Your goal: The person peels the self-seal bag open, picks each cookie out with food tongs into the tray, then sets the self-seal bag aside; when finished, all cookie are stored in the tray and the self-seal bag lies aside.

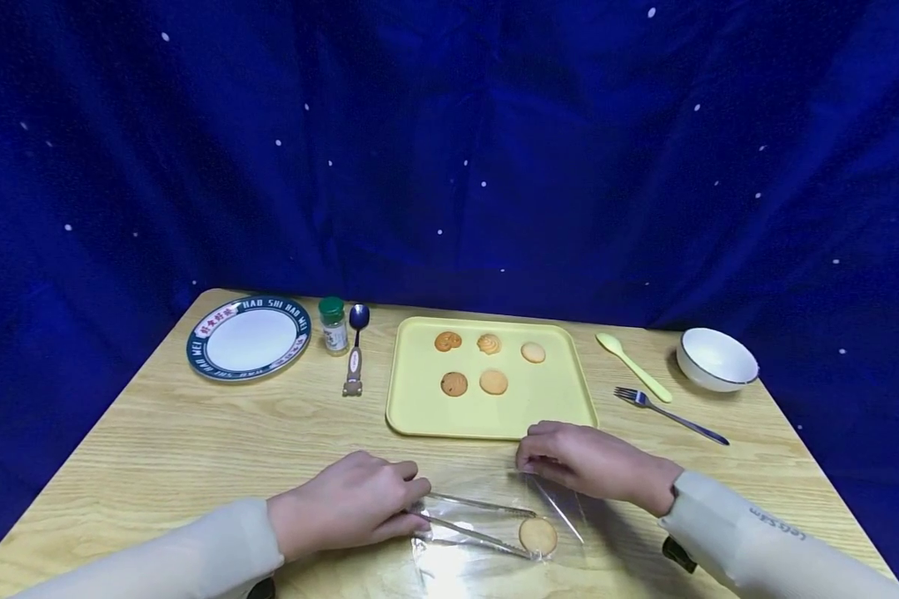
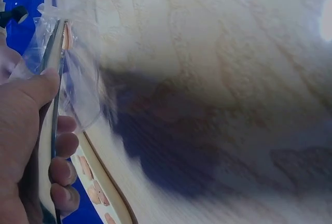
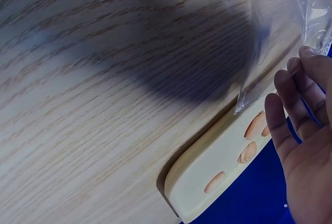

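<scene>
My left hand [image 1: 355,506] grips a pair of metal tongs [image 2: 52,99], fingers curled round the arms in the left wrist view. The tongs reach into a clear plastic bag [image 1: 448,559], and their tips lie at a round cookie [image 1: 538,537]. In the head view the cookie sits between those tips, inside the bag. My right hand [image 1: 595,462] pinches the bag's edge at the far right, just in front of the tray. The right wrist view shows thumb and fingertips [image 3: 307,53] together on the thin plastic, the other fingers loosely bent.
Several cookies [image 1: 493,382] lie on a yellow tray [image 1: 547,412] beyond the hands. Left of it are a plate [image 1: 250,341], a green-capped shaker [image 1: 333,324] and a dark spoon [image 1: 355,349]. To its right are a yellow spoon [image 1: 637,370], a fork [image 1: 670,414] and a white bowl [image 1: 715,362].
</scene>
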Demonstrator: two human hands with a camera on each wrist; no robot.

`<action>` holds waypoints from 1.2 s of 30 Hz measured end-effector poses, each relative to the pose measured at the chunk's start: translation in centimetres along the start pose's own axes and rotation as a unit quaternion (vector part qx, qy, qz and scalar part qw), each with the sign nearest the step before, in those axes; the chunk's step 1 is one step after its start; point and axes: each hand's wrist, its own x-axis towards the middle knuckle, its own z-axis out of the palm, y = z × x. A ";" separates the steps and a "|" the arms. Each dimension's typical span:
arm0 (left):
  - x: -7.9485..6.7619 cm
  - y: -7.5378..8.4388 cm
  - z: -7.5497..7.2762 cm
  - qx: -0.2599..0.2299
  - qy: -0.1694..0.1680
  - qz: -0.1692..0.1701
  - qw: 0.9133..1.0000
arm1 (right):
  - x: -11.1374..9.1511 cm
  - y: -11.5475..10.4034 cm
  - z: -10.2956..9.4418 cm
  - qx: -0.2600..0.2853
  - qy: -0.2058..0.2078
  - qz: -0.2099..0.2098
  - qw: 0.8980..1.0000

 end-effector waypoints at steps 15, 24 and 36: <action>-2.8 -1.4 -0.8 -0.040 0.010 -0.036 0.999 | -0.2 0.2 0.0 0.006 0.011 -0.027 1.000; -6.6 -2.9 -2.0 -0.055 0.030 -0.089 0.994 | -1.0 0.6 0.1 -0.001 0.023 -0.021 1.000; -11.7 -5.5 -4.3 0.025 0.106 -0.118 0.987 | -2.0 1.2 -0.2 0.000 0.033 -0.009 0.999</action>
